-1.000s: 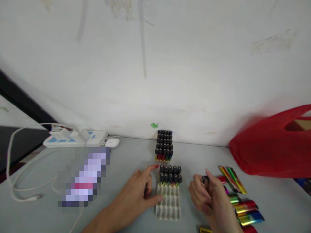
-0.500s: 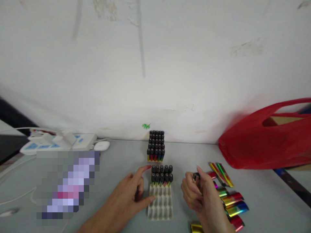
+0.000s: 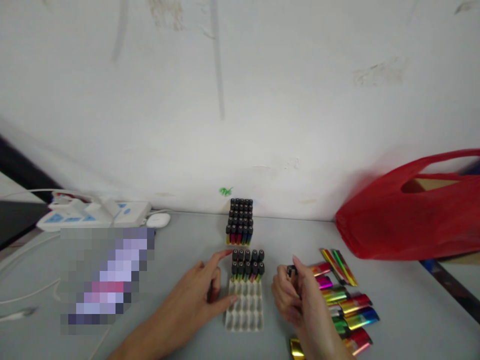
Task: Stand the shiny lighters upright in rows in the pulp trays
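Observation:
A white tray with rows of sockets lies in front of me. Its two far rows hold upright lighters with black tops and shiny coloured bodies; the nearer sockets hold nothing. At the tray's left side is my left hand, thumb and index finger spread. The index fingertip reaches the far left lighter and the thumb tip lies over the tray's left edge. To the right, my right hand is closed round a lighter; only its black top shows, the rest hidden by fingers.
A full block of lighters stands behind the tray near the wall. Shiny multicoloured lighters lie loose at the right. Farther right is a red bag. On the left are a power strip, a white case, cables and a blurred-out object.
The right hand, still closed round the lighter, has come slightly left, nearer the tray. The left hand keeps its place at the tray. The whole view has shifted a little.

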Available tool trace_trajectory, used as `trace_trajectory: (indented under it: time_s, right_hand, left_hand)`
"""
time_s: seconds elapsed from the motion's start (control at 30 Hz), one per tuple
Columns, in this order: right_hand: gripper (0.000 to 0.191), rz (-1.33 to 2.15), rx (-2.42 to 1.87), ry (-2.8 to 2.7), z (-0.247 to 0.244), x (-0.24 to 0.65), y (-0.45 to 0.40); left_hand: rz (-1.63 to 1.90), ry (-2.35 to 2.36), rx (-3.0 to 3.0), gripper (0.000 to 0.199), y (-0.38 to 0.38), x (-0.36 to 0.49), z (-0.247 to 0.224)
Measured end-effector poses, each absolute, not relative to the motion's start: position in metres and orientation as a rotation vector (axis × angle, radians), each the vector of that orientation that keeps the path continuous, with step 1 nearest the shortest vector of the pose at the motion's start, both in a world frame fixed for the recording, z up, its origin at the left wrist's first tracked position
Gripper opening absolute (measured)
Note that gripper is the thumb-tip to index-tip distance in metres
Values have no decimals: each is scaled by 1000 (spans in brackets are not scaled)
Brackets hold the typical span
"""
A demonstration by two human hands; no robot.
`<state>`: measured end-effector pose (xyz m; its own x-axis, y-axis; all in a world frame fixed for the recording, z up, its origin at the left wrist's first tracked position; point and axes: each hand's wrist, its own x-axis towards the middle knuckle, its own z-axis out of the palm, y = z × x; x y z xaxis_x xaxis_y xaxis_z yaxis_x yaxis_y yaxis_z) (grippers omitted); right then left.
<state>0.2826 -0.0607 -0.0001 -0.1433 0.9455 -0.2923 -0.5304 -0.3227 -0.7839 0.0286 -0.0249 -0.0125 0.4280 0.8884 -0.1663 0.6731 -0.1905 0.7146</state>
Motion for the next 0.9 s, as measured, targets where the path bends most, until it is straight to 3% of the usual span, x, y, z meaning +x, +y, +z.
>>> trace_trajectory:
  time_s: [0.5,0.9]
  right_hand:
    - [69,1749,-903,-587,-45,281,-65]
    - [69,1688,-1065,-617,-40,274,-64]
  left_hand:
    - [362,1333,1922,79,-27,29,-8]
    - [356,1324,1938,79,-27,29,-10]
